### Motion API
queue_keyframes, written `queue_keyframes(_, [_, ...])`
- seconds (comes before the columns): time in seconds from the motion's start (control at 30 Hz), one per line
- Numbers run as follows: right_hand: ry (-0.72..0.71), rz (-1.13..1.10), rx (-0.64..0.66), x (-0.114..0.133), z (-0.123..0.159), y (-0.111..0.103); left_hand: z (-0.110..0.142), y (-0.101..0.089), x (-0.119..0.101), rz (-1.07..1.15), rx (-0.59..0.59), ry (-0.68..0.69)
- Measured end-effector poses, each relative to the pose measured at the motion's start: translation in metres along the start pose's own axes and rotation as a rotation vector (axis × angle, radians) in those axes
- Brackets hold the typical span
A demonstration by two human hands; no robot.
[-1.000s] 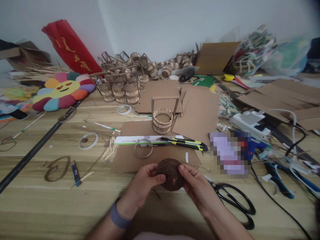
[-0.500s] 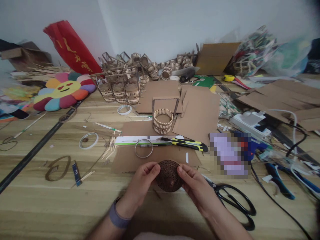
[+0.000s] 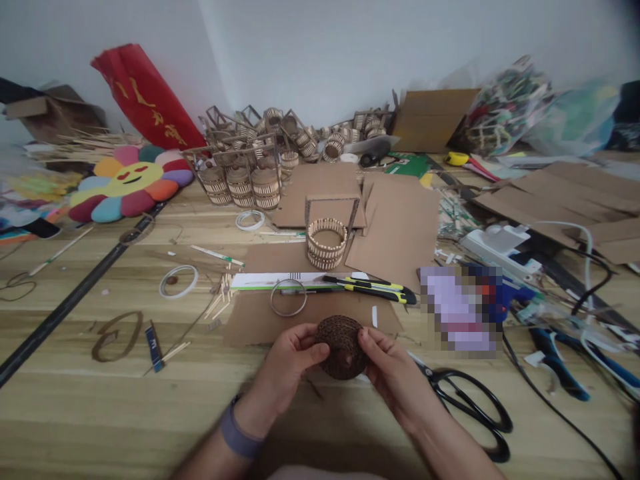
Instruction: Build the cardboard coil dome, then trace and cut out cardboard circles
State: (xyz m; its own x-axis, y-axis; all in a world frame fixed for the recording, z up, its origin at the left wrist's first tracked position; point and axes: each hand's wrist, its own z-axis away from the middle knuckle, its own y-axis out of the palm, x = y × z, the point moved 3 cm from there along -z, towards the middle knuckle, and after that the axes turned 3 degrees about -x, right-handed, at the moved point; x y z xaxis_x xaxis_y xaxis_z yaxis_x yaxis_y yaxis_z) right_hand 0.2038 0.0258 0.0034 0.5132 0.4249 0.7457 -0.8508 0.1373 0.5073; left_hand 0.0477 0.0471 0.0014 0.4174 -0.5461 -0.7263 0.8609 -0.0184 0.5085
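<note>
Between my two hands is a small round dark-brown lid [image 3: 341, 343], ridged like corrugated cardboard, with a knob at its middle. My left hand [image 3: 295, 353] pinches its left edge, thumb on top. The right edge is gripped between the thumb and fingers of my right hand [image 3: 385, 357]. Beyond the hands stands a small round basket [image 3: 326, 250] of light sticks with a tall square handle. A thin metal-looking ring [image 3: 289, 305] and a yellow-and-black utility knife [image 3: 380, 289] lie just past the lid. Black-handled scissors [image 3: 473, 400] rest by my right forearm.
Cardboard sheets [image 3: 395, 213] cover the middle. Several finished lidded baskets [image 3: 240, 183] stand at the back left beside a flower cushion [image 3: 133, 180]. Rolls of white tape [image 3: 179, 281] lie left. Blue-handled pliers [image 3: 557, 363], cables and a power strip [image 3: 500, 250] crowd the right.
The lid has turned and tilted slightly between my fingers, its knob shifting a little to the right. My left thumb has slid further onto its top. The surrounding objects stay put.
</note>
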Motion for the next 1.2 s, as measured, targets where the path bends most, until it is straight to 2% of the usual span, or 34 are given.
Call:
queue_keyframes(0.27, [0.027,-0.013,0.040,0.0028,0.0014,0.0017,0.0011,0.0015,0.0004,0.028,0.009,-0.020])
queue_keyframes(0.57, [0.021,-0.093,-0.003,-0.0010,-0.0005,-0.0008,0.0006,0.0001,0.0049,0.035,-0.008,-0.008])
queue_keyframes(0.9, [0.069,-0.083,0.051,-0.0033,0.0005,0.0002,0.0005,0.0024,0.0005,0.042,0.011,-0.042])
queue_keyframes(1.2, [0.030,0.008,0.053,-0.0033,0.0030,0.0033,0.0014,0.0007,0.0009,0.075,0.003,0.001])
